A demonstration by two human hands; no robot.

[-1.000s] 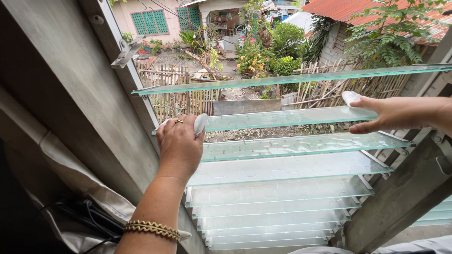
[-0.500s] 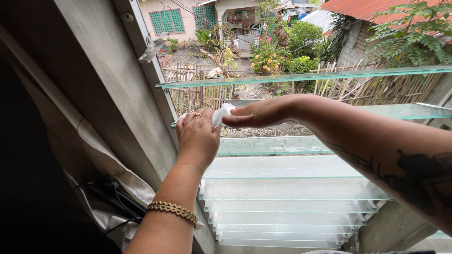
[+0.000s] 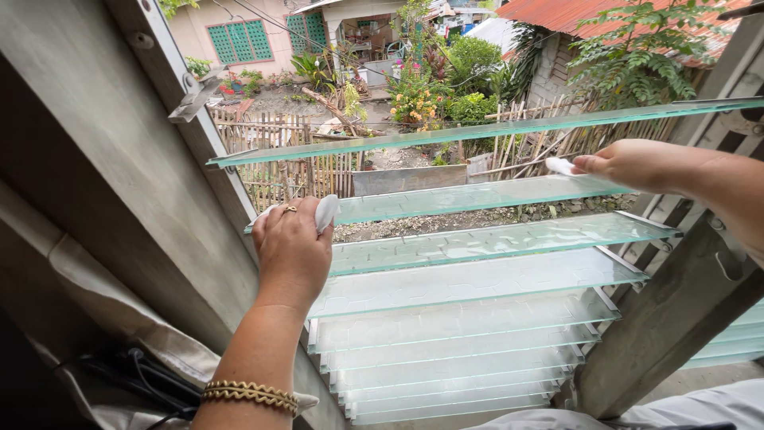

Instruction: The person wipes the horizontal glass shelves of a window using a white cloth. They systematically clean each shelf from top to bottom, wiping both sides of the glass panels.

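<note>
The left hand [image 3: 293,248] is curled shut around a small white cloth pad [image 3: 325,212], knuckles up, a gold ring on one finger, and it pins that pad onto the left end of the second-from-top pale green textured glass louvre slat [image 3: 469,197]. That closed hold looks meant to steady the slat while the other side gets worked. Over at the right end of the same slat, the right hand [image 3: 637,165] pinches a second small white cloth [image 3: 559,166] between thumb and fingertips, only a corner of it peeping out, pressed flat to the glass edge so it can slide along.

Above that slat sits the top glass slat [image 3: 477,131], tilted open; below it the lower glass slats [image 3: 469,318] step down in a stack. Left of the slat runs the grey weathered wooden window frame [image 3: 111,159]; below and right of it, a grey wooden post [image 3: 676,318]. A gold beaded bracelet [image 3: 248,393] rings the left wrist, well below the slat. Beyond the slat, a bamboo fence [image 3: 294,151] and garden.

Against half a second ago: the right hand was then at the left end, touching the left hand's pad; now it is out at the far right end. The left hand keeps its place and grip.
</note>
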